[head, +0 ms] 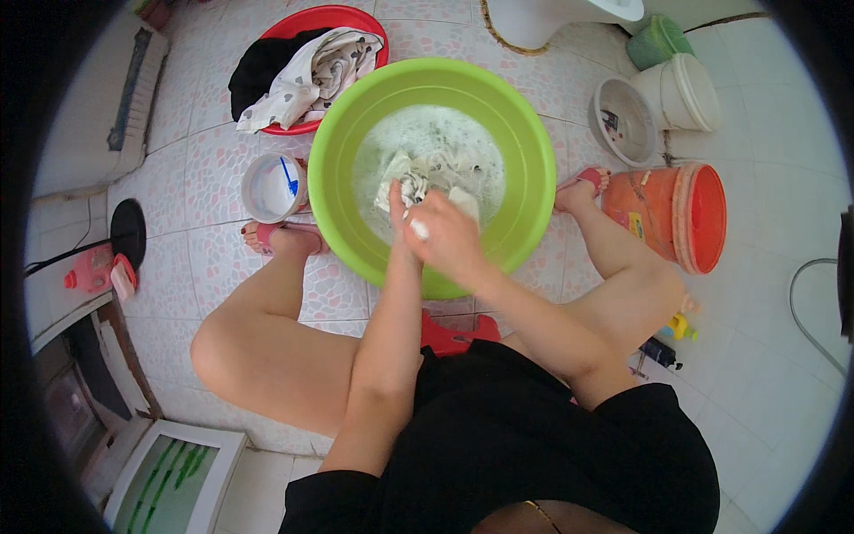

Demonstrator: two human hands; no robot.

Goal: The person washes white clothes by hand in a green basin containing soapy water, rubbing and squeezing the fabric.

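Observation:
A green plastic basin (434, 287) of sudsy water (434, 127) stands between my legs. Wet white cloth with dark marks (400, 181) lies partly in the suds. Over its near side my two hands meet. My right hand (450, 233), slightly blurred, is closed in a fist on white cloth (465, 200), with a white bit showing at its fingers. Pressed beside it, my left hand (396, 210) is seen edge-on, one finger stretched along the cloth; its other fingers are hidden, so its grip is unclear.
A red basin (287, 20) beyond holds black clothing (267, 70) and heart-printed white cloth (300, 83). Left stands a small white tub (253, 193) with a blue brush-like item (289, 177). An orange bucket (644, 203) lies tipped at right, near a grey bowl (640, 120) and white bucket (674, 93).

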